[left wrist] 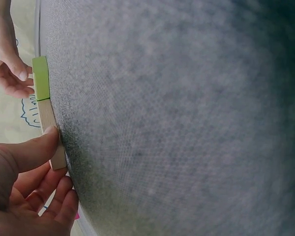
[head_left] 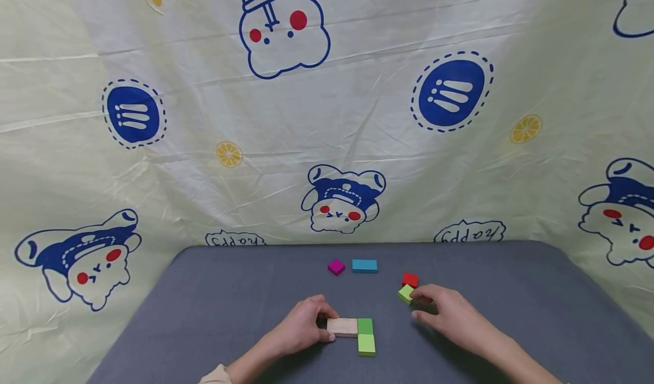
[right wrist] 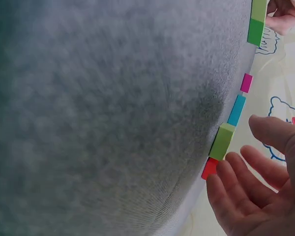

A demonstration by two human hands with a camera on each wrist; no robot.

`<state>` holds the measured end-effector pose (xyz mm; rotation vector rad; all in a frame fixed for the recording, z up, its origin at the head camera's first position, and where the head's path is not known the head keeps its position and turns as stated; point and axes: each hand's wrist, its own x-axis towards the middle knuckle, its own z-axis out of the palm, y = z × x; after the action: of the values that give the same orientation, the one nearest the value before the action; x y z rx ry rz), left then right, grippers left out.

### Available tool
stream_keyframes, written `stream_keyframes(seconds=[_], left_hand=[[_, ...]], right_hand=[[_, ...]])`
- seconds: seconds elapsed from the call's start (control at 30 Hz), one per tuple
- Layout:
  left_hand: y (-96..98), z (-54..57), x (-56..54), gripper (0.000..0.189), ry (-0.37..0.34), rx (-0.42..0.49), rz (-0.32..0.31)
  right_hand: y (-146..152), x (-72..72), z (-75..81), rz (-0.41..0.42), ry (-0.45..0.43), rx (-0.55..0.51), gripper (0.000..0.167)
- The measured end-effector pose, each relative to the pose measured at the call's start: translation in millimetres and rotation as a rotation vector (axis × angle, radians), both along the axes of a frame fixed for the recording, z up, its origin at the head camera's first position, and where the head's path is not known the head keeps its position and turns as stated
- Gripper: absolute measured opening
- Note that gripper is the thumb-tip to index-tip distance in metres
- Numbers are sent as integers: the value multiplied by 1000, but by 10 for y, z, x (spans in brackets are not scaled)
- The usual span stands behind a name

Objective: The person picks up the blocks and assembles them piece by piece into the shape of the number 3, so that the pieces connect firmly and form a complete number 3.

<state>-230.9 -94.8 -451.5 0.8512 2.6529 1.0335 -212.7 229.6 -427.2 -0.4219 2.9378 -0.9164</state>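
My left hand [head_left: 301,328] pinches a plain wooden block [head_left: 343,327], the thumb on its near side and the fingers on the far side. Against the block's right end sits a green block [head_left: 365,326], with a light green block [head_left: 366,346] joined to it on the near side. Farther right, my right hand [head_left: 457,317] is beside another light green block [head_left: 405,294], its fingertips right at the block's edge and its thumb held apart. A red block [head_left: 410,279] lies just behind that one, partly covered by it in the right wrist view.
Toward the back of the grey table [head_left: 245,293] lie a magenta block [head_left: 336,267] and a blue rectangular block [head_left: 365,266], side by side with a small gap. Behind the table hangs a pale printed curtain [head_left: 357,117].
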Motion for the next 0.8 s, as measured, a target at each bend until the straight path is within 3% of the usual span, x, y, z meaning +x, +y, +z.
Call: stream_keyframes(seconds=[0.37, 0.8], left_hand=[[8, 13, 7, 23, -17, -13, 13], [7, 31, 15, 23, -24, -3, 11]], right_hand=[[1, -150, -49, -94, 24, 82, 35], [-16, -270, -100, -80, 22, 74, 33]])
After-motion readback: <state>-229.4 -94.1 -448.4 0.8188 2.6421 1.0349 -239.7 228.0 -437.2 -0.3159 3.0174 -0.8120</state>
